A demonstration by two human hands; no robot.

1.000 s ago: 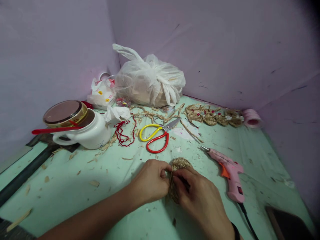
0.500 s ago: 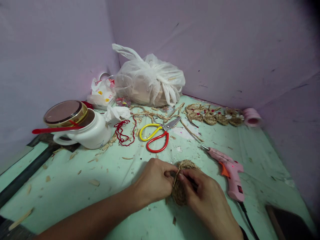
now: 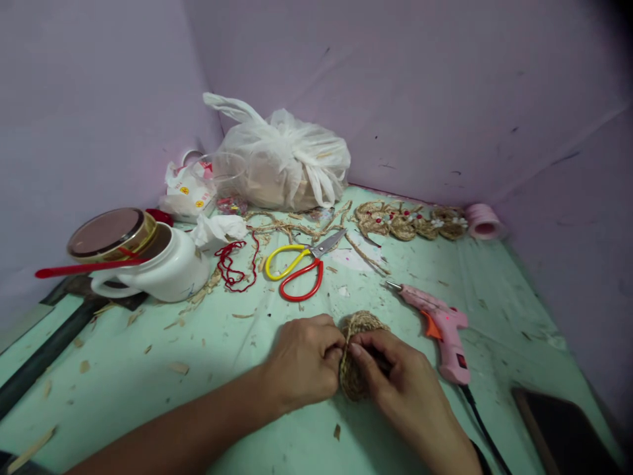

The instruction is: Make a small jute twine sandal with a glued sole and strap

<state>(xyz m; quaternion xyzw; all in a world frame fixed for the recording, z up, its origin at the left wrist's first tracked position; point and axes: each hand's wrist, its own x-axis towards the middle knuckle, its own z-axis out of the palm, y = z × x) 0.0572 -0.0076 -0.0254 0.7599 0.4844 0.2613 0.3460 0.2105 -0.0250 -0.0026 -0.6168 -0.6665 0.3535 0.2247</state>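
Observation:
A coiled piece of braided twine [image 3: 355, 379], tan and roughly oval, is between my two hands just above the green table. My left hand [image 3: 309, 359] pinches its left edge with closed fingers. With thumb and forefinger, my right hand [image 3: 395, 373] grips the same piece from the right, covering part of it. Beyond the hands lie scissors [image 3: 299, 267] with one yellow and one red handle, blades partly apart. To the right rests a pink glue gun [image 3: 442, 326] with an orange trigger, its nozzle pointing up and left.
A white mug [image 3: 171, 267] with a red stick across it stands left, near a hammer [image 3: 54, 349]. Red yarn [image 3: 230, 267], twine scraps, a tied plastic bag [image 3: 287, 161], finished twine pieces with beads [image 3: 403, 224] and a pink tape roll [image 3: 483, 221] lie behind. A phone [image 3: 564, 432] lies front right.
The view has shifted slightly, so the items on the table appear farther left. Both hands keep their pinch on the coiled twine piece, with the left fingers curled a little more.

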